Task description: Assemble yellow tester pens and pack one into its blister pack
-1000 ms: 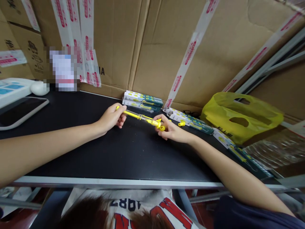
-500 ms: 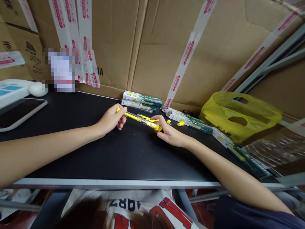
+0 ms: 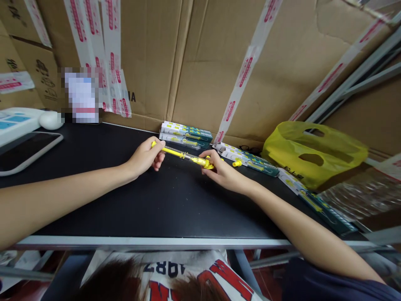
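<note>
A slim spring scale with a clear tube and yellow parts [image 3: 175, 153] spans the space between both hands, just over the black desk. My left hand [image 3: 147, 155] pinches its yellow left end between thumb and fingers. Around the thicker yellow right end, my right hand [image 3: 221, 170] has its thumb and fingers closed. Yellow pieces show at the right fingertips, but the fingers partly hide them. Just beyond the right hand lies a small yellow cap [image 3: 237, 163] on the desk.
Printed spring scale boxes [image 3: 186, 133] lie at the back, with another box [image 3: 316, 202] at the right. A yellow plastic bag [image 3: 288, 146] sits beyond it. A phone [image 3: 28, 152] and white device [image 3: 19, 123] occupy the left. Cardboard [image 3: 147, 54] walls the back.
The yellow rod-like piece that lay behind the clear tube no longer shows there. My right fingers have closed in around the scale's right end; the left hand has barely moved.
</note>
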`<state>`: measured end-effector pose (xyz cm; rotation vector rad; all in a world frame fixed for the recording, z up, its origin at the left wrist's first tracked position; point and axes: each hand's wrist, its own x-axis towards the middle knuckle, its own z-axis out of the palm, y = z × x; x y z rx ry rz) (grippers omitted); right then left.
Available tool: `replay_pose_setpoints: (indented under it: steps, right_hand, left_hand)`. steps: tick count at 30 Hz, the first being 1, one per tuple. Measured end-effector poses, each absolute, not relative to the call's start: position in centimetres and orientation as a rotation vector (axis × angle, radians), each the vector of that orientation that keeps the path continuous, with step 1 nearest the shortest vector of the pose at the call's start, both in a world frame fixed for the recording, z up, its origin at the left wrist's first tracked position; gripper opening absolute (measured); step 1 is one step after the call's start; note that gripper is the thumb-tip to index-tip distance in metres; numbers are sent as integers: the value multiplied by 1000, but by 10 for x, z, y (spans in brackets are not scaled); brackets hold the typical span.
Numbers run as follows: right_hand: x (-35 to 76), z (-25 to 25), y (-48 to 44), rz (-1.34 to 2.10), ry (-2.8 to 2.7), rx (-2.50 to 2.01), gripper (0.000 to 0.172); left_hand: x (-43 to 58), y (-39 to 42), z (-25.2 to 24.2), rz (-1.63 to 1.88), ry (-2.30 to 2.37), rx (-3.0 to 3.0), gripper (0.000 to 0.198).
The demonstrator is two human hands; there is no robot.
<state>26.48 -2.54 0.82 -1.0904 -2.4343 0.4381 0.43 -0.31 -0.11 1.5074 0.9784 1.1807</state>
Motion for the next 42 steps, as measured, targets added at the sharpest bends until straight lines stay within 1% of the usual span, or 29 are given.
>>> replay_pose_setpoints:
  steps: [4, 7, 9, 12, 15, 21, 25, 28, 32, 39, 42]
  right_hand:
    - [267, 11, -26, 288, -2485, -1190, 25]
    - [267, 13, -29, 243, -2526, -1221, 24]
    - [268, 14, -30, 226, -2534, -1187, 26]
    - [269, 13, -30, 208, -2507, -1105, 34]
    - [270, 11, -28, 239, -2487, -1043, 39]
    - [268, 13, -29, 373, -2451, -986, 36]
    - [269, 12, -29, 383, -2497, -1028, 39]
    - [270, 10, -27, 414, -2500, -980, 38]
    - [270, 8, -26, 534, -2390, -936, 34]
    - [268, 6, -20, 1071, -2008, -825, 28]
    - [267, 7, -17, 1159, -1940, -829, 29]
  left_hand:
    - [4, -2, 0, 1173, 996, 1484, 19]
    - [4, -2, 0, 1165, 981, 1488, 20]
    - [4, -2, 0, 1156, 967, 1487, 20]
    - [5, -3, 0, 1144, 943, 1479, 20]
    - [6, -3, -1, 1137, 925, 1476, 20]
    - [5, -2, 0, 1215, 967, 1478, 21]
    - [5, -2, 0, 1193, 968, 1485, 20]
    - [6, -2, -1, 1174, 956, 1477, 19]
    - [5, -2, -1, 1179, 949, 1462, 20]
    - [4, 0, 0, 1196, 977, 1422, 21]
    - [3, 0, -1, 1204, 976, 1416, 21]
